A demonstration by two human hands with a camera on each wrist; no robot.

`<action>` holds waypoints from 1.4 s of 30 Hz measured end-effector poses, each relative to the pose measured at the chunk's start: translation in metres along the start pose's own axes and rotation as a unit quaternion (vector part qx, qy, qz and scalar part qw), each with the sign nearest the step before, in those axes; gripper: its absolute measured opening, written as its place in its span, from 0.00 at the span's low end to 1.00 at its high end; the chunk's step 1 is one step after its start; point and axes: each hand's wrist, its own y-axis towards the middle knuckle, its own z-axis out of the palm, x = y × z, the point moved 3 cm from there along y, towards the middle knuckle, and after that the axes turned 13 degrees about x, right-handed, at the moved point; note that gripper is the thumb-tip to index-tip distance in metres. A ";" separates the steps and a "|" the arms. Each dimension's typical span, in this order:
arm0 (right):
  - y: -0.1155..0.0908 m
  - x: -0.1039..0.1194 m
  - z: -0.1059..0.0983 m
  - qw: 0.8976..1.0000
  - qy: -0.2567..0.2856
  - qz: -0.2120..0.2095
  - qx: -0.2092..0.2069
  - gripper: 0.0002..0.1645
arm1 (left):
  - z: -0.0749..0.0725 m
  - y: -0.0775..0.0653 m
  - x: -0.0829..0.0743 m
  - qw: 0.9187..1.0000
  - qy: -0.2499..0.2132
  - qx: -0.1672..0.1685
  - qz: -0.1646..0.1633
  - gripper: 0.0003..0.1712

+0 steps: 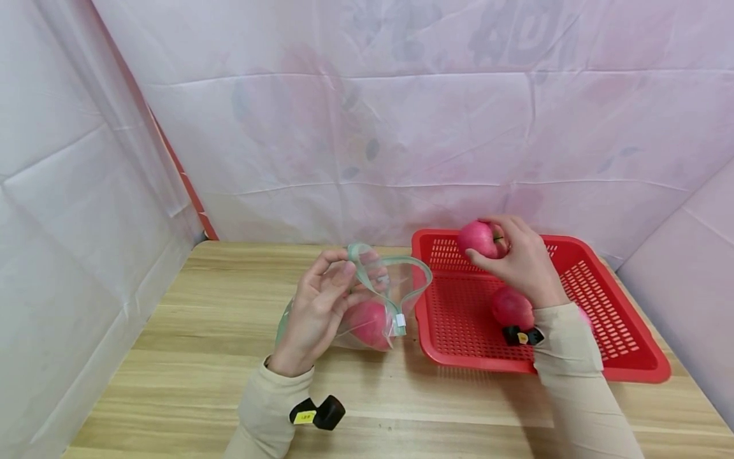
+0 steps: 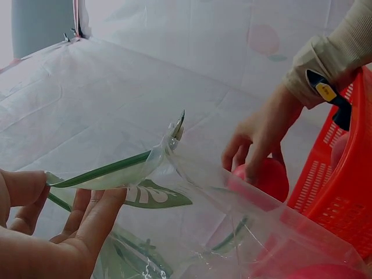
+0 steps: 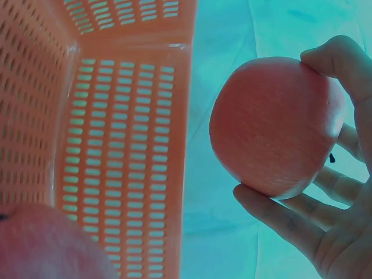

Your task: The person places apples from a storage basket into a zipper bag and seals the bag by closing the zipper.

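Observation:
My right hand (image 1: pixel 518 255) grips a red apple (image 1: pixel 477 240) above the back of the red basket; in the right wrist view the thumb and fingers span the apple (image 3: pixel 273 128), its stem toward the palm. With my left hand (image 1: pixel 321 303) I pinch the green-edged rim of a clear zip bag (image 1: pixel 410 280), its mouth spread open. The thumb and fingers hold that rim in the left wrist view, where green leaf prints show on the bag (image 2: pixel 157 197). Inside the bag, low on the table, lies an apple (image 1: pixel 369 324).
The red perforated basket (image 1: pixel 459 362) stands on the right of the wooden table (image 1: pixel 189 357). In it lies an apple (image 1: pixel 512 307), with another apple (image 1: pixel 585 317) partly hidden behind the right sleeve. Pale printed sheeting (image 1: pixel 373 127) walls the table at the back and sides.

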 end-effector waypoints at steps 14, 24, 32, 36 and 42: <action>0.007 0.024 0.007 0.996 0.022 -0.073 -0.053 0.35 | -0.001 -0.002 0.000 1.000 0.013 -0.011 -0.008 0.11; 0.004 0.043 0.007 0.991 0.042 -0.104 -0.076 0.40 | 0.003 -0.002 -0.002 1.000 0.012 0.000 -0.003 0.10; -0.003 0.055 0.001 0.985 0.049 -0.130 -0.101 0.42 | 0.004 -0.002 -0.003 1.000 0.006 0.000 -0.001 0.12; -0.007 0.058 0.000 0.982 0.058 -0.140 -0.110 0.43 | 0.004 -0.003 -0.004 1.000 0.008 0.001 0.001 0.12; -0.011 0.066 0.000 0.976 0.086 -0.161 -0.118 0.42 | 0.004 -0.006 -0.007 1.000 0.018 -0.002 -0.001 0.10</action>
